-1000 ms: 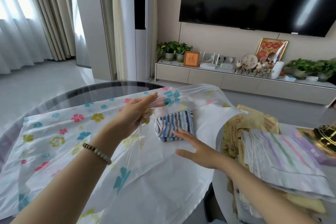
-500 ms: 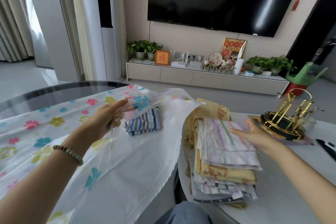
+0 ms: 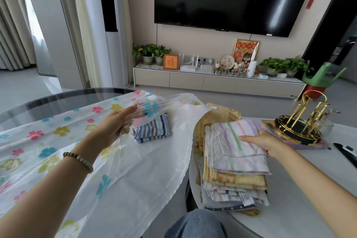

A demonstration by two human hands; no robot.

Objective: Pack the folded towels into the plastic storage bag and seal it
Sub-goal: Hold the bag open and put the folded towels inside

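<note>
Left hand (image 3: pixel 116 123): pinches the flower-printed clear plastic storage bag (image 3: pixel 135 170) open over one blue-striped folded towel (image 3: pixel 152 129) inside. Right hand (image 3: pixel 258 142): grips the pastel-striped folded towel (image 3: pixel 229 147) atop the stack at the white round table (image 3: pixel 289 208)'s left edge. Loading step, I judge; next I lift it into the mouth.

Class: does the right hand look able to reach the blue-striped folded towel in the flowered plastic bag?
Likely yes: the left hand holds the flowered plastic bag open; nothing blocks the right hand from the blue-striped towel.
</note>
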